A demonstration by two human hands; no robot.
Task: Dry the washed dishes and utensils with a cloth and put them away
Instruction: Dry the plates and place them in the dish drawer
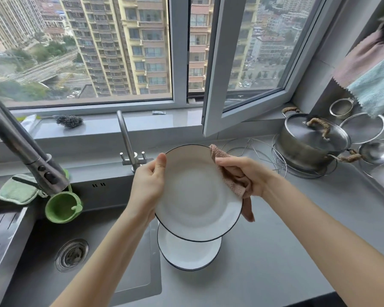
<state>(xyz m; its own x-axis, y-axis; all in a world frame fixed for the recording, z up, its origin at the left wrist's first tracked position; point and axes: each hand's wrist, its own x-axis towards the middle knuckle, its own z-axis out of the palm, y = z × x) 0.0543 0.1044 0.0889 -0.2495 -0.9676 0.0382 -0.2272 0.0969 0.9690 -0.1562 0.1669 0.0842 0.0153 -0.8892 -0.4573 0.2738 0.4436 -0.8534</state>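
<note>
Above the desk (286, 240), your left hand (148, 185) grips a plate (195, 196), right hand (244, 176) pinches cloth (233, 176) on its rim; second plate (186, 253) waits, nothing stowed yet.

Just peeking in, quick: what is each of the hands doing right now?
Left hand: grips the left rim of the raised white plate.
Right hand: holds the pink cloth against the plate's right rim.

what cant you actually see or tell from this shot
Head view only.
Back of the held plate: faces away; fingers of the left hand lie behind it.
The lower plate: far part covered by the held plate.
The cloth: partly bunched in the right hand, partly behind the plate.
The pot: inside hidden by its lid.
</note>
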